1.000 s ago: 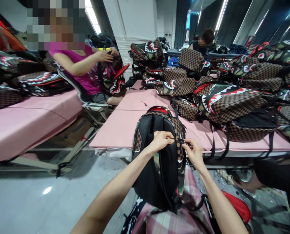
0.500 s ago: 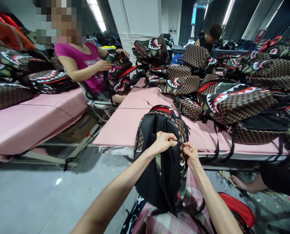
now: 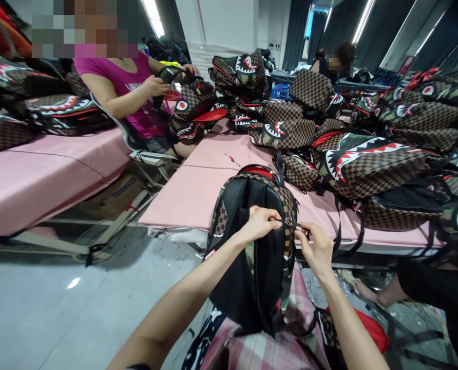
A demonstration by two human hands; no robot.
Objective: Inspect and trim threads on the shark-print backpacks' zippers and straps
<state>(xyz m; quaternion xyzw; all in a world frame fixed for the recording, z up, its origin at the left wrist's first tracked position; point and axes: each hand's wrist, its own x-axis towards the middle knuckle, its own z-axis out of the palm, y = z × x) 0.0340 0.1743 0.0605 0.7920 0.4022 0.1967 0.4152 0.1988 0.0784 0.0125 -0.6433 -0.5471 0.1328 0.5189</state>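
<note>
A black backpack (image 3: 236,277) with brown checkered sides stands upright on my lap, its padded straps facing me. My left hand (image 3: 262,223) lies against the upper right of its back, fingers pinched on the backpack's edge. Just right of the checkered side, my right hand (image 3: 317,246) pinches a small dark tool (image 3: 302,228), whose thin tip points at the side panel. What exactly the tool is cannot be made out. The red lining shows at the backpack's top.
Shark-mouth backpacks (image 3: 375,164) are piled on the pink table (image 3: 198,190). A seated person (image 3: 136,97) handles a backpack at the left. Someone's bare foot (image 3: 367,293) shows at the right. A red item (image 3: 371,329) lies low beside my right forearm.
My right hand has moved right, away from the backpack's side, and the dark tool now shows in its fingers. My left hand has stayed nearly in place. The view has shifted slightly.
</note>
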